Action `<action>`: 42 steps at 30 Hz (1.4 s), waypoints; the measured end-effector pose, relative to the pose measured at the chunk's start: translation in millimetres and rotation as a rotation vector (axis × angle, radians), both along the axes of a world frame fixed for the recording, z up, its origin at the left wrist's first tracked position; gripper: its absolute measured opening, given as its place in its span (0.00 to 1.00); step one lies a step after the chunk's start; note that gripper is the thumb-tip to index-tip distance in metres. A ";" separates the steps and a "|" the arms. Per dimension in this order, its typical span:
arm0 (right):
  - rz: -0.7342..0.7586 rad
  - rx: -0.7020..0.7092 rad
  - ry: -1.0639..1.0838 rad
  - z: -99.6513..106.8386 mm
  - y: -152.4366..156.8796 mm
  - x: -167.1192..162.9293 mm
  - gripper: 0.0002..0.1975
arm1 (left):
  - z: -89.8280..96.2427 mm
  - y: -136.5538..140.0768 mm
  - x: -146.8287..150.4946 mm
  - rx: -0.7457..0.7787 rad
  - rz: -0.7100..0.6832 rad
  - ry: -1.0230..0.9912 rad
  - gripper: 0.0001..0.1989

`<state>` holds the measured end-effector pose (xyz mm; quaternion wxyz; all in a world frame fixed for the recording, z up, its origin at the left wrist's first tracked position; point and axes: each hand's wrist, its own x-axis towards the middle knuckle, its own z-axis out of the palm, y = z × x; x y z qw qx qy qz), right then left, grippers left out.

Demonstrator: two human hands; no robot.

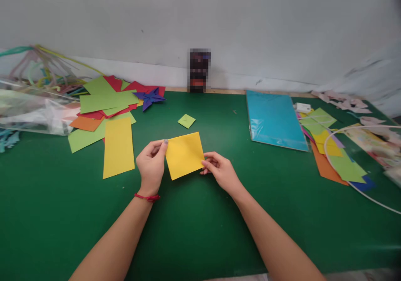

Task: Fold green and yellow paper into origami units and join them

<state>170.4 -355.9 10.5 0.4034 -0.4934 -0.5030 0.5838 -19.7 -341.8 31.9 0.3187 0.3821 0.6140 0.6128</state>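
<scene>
While hands [152, 164] [221, 172] pinch its edges, yellow paper [184, 154] has room — tabletop [191, 231] around.

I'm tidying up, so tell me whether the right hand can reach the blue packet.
Probably yes: nothing visible lies between the right hand and the blue packet, though that hand holds a yellow paper.

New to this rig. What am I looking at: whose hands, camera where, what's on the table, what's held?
No machine here: a person works bare-handed. The single picture comes from a camera worn on their head, looking forward and down. The left hand and right hand hold a yellow paper above a green table. Beyond it lies a small green square. At left: a yellow strip, a paper pile and a purple star. At right: a blue pack and more paper. The dark thing at the back is pixelated; I can't identify it.
</scene>
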 end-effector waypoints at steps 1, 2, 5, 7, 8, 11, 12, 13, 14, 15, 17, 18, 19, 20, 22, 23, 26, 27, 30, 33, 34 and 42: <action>-0.004 0.015 -0.017 1.8 -0.5 0.0 0.12 | 0.5 0.4 -0.7 0.006 0.010 0.003 0.10; -0.002 0.032 -0.041 4.0 -1.1 0.5 0.12 | 1.3 0.6 -1.2 0.010 0.014 0.002 0.10; 0.067 0.064 -0.139 11.3 -1.8 5.3 0.11 | 4.9 0.5 -2.4 0.003 -0.007 -0.012 0.10; 0.149 0.038 -0.180 15.1 -1.0 10.2 0.11 | 7.3 -0.3 -2.9 0.001 -0.021 0.000 0.10; 0.178 0.020 -0.186 16.5 -0.5 12.5 0.11 | 8.1 -1.0 -2.8 0.003 -0.027 0.018 0.10; 0.188 -0.001 -0.138 18.6 0.5 15.9 0.13 | 8.2 -4.4 -0.5 0.005 -0.062 0.069 0.09; 0.177 0.004 -0.111 18.5 0.3 15.9 0.13 | 7.7 -5.9 1.1 -0.002 -0.085 0.070 0.09; 0.172 0.008 -0.089 18.0 -0.1 15.5 0.13 | 7.0 -7.4 3.0 -0.012 -0.110 0.061 0.09; 0.169 0.015 -0.080 17.3 -0.7 14.8 0.13 | 6.3 -8.7 4.7 -0.023 -0.130 0.050 0.08; 0.164 0.023 -0.086 16.2 -1.4 14.0 0.13 | 5.7 -9.7 6.2 -0.031 -0.142 0.042 0.08; 0.130 0.030 -0.116 13.9 -2.7 12.8 0.14 | 5.0 -10.4 7.5 -0.047 -0.164 0.052 0.08; 0.104 0.026 -0.126 12.9 -3.2 12.5 0.14 | 4.9 -10.1 7.0 -0.057 -0.181 0.061 0.08; 0.077 0.020 -0.126 12.2 -3.5 12.4 0.15 | 5.0 -9.4 6.0 -0.069 -0.204 0.062 0.07; 0.050 0.016 -0.122 11.9 -3.7 12.6 0.15 | 5.2 -8.3 4.5 -0.085 -0.232 0.052 0.07; 0.006 0.027 -0.121 12.7 -3.8 13.7 0.14 | 6.0 -6.0 1.2 -0.128 -0.296 0.001 0.07; -0.011 0.039 -0.131 13.7 -3.7 14.6 0.14 | 6.7 -4.9 -0.2 -0.148 -0.321 -0.030 0.07; -0.017 0.034 -0.137 17.6 -3.3 17.7 0.13 | 9.4 -2.5 -3.1 -0.219 -0.401 -0.093 0.07; -0.007 0.017 -0.128 18.8 -3.0 18.9 0.13 | 10.3 -1.7 -3.9 -0.247 -0.434 -0.107 0.07; 0.037 -0.028 -0.109 20.3 -1.4 23.1 0.14 | 11.6 0.7 -6.9 -0.350 -0.549 -0.100 0.08; 0.092 -0.069 -0.111 18.9 1.1 28.5 0.14 | 10.4 2.3 -10.3 -0.404 -0.651 0.048 0.11; 0.114 -0.086 -0.110 18.1 1.8 30.3 0.14 | 9.8 2.2 -11.1 -0.401 -0.695 0.118 0.12; 0.420 -0.213 -0.197 18.6 -1.5 29.6 0.13 | 7.5 -6.5 -2.0 -0.277 -0.870 0.468 0.12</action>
